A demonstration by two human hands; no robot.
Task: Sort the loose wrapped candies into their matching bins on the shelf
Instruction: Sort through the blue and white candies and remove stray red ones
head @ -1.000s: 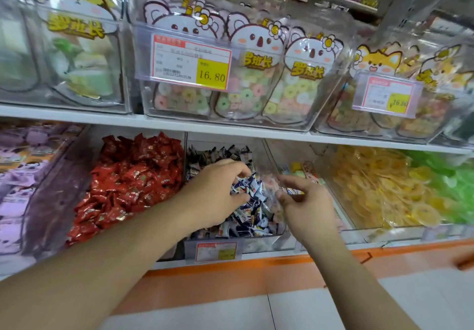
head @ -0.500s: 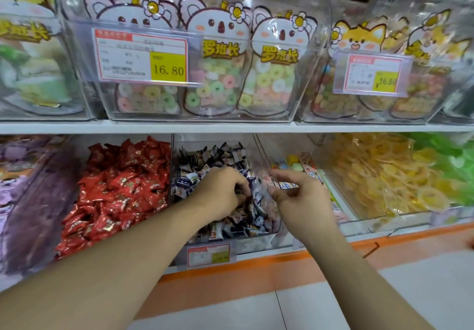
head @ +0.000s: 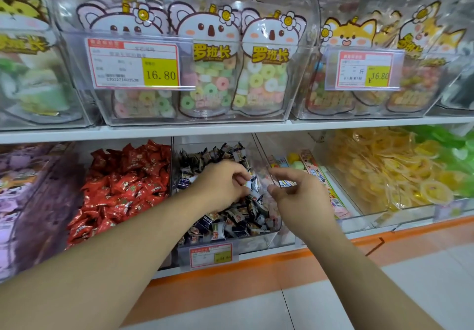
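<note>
Left hand pinches dark-wrapped candy over dark bin; right hand loosely curled, empty. Risk: candy slips into neighbouring bin.

Koala-printed ring-sweet pouches in upper clear tubs, yellow price tag, possibly tiled floor.

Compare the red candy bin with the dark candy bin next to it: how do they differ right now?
The red candy bin holds red foil wrappers; the dark candy bin holds navy-and-white ones. No hand is in the red bin, while the left hand reaches into the dark one, pinching a wrapper, with the right hand beside it. A price tag shows on the dark bin's front; none shows on the red. Both sit on the lower shelf, heaped full.
</note>
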